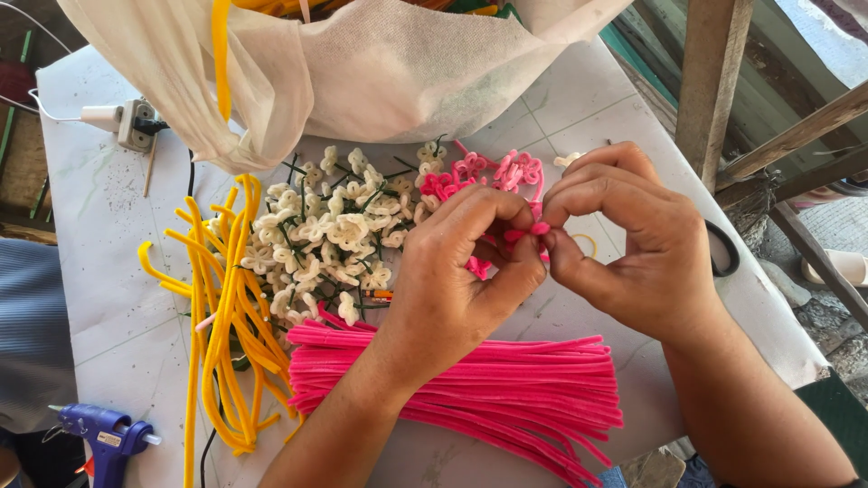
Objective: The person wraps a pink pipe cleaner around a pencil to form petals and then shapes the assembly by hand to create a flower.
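Both hands [461, 271] [633, 244] pinch pink stem [533, 232], seemingly mid-table [108, 298].

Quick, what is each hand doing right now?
Left hand: closed, pinching a pink pipe cleaner.
Right hand: closed, pinching the same pipe cleaner.

Glue gun [107, 439] partly off-frame

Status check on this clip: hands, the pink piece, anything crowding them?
Left hand and right hand both pinching one pink pipe cleaner. Pink bundle lies beneath the wrists. White flowers lie apart to the left; nothing blocking.
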